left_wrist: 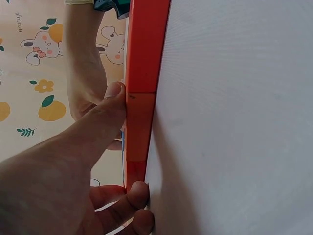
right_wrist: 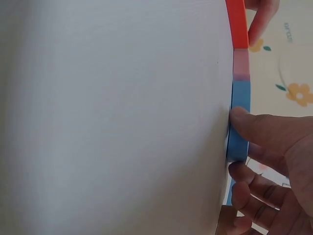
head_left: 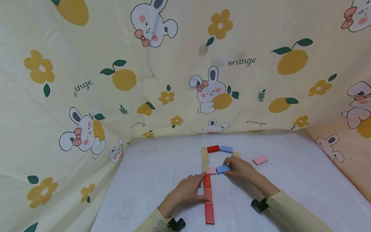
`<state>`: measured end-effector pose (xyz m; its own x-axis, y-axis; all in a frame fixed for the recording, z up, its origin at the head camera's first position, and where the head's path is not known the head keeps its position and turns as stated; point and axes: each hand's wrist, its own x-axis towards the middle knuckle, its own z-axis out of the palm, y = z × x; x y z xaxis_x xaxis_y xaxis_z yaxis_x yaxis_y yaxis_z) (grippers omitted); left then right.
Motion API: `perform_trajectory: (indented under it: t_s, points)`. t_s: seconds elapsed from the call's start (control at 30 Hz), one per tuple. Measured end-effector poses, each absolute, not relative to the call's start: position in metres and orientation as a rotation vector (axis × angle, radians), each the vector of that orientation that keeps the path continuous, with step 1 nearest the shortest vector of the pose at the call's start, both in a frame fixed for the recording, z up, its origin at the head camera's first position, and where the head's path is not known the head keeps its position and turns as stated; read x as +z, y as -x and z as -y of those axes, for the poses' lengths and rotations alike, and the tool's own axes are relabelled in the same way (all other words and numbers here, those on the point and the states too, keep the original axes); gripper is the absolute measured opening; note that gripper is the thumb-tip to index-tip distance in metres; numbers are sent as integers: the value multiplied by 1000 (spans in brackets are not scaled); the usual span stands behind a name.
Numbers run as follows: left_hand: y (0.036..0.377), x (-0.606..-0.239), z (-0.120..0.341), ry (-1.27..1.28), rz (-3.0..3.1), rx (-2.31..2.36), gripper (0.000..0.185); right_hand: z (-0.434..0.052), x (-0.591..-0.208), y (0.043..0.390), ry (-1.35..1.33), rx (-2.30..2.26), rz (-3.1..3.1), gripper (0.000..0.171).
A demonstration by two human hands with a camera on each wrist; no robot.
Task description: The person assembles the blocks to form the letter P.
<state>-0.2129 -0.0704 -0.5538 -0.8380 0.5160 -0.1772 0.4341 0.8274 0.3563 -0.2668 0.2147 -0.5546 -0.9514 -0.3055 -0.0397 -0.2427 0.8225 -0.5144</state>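
Nearest us, the red block (head_left: 209, 213) is lying at the foot of a red and orange column (head_left: 207, 190). Our left hand (head_left: 185, 193) is pressing that column with straight fingers. Just right, our right hand (head_left: 242, 168) is pinching the blue block (head_left: 223, 169), apparently touching a small pink block (head_left: 213, 170). Farther right, a pink block (head_left: 260, 159) is lying apart on the white table (head_left: 304, 180)

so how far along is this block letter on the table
Done: the stem of red blocks and wooden blocks, and the top with a red block and blue block. In hand: the right hand seats a blue block; the left hand steadies the stem. Left: one pink block unused.
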Motion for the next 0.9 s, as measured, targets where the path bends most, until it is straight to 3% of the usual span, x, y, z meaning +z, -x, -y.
perform_trajectory:
  t_s: [0.9]
  points:
    - [211,-548,72,-738,-2732,436,109,-214,-548,265,394,-788,-2867,40]
